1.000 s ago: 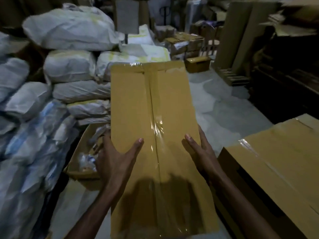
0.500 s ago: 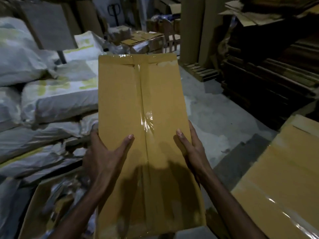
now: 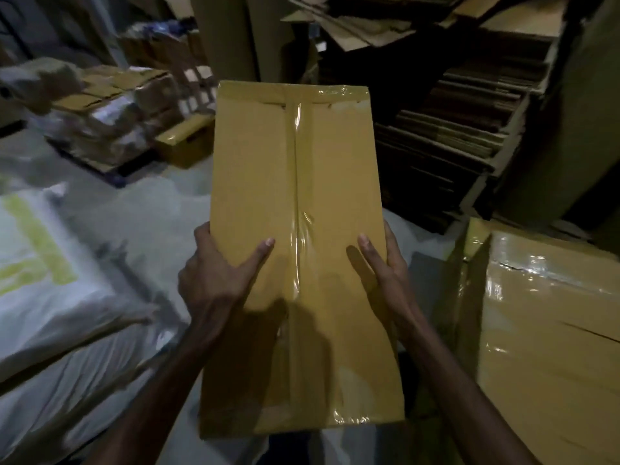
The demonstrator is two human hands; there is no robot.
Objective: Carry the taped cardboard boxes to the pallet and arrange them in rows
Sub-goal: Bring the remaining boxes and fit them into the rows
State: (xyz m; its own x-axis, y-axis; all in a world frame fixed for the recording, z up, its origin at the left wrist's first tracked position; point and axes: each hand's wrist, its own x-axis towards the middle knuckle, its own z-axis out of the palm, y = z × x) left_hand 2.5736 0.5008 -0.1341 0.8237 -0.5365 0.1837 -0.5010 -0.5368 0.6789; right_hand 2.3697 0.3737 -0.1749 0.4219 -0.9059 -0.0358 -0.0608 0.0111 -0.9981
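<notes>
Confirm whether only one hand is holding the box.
No: the left hand and the right hand grip opposite sides of the box.

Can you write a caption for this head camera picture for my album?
Left hand and right hand carry a taped cardboard box past white sacks.

Pale grey concrete floor [image 3: 141,209], seen from above. Resting on it: white woven sacks with yellow-green markings [image 3: 50,297] at left; a large tape-wrapped brown cardboard box [image 3: 550,330] at right; stacked flattened dark cardboard sheets [image 3: 453,135] behind; a small yellow-brown cardboard box [image 3: 181,142] farther back.
</notes>
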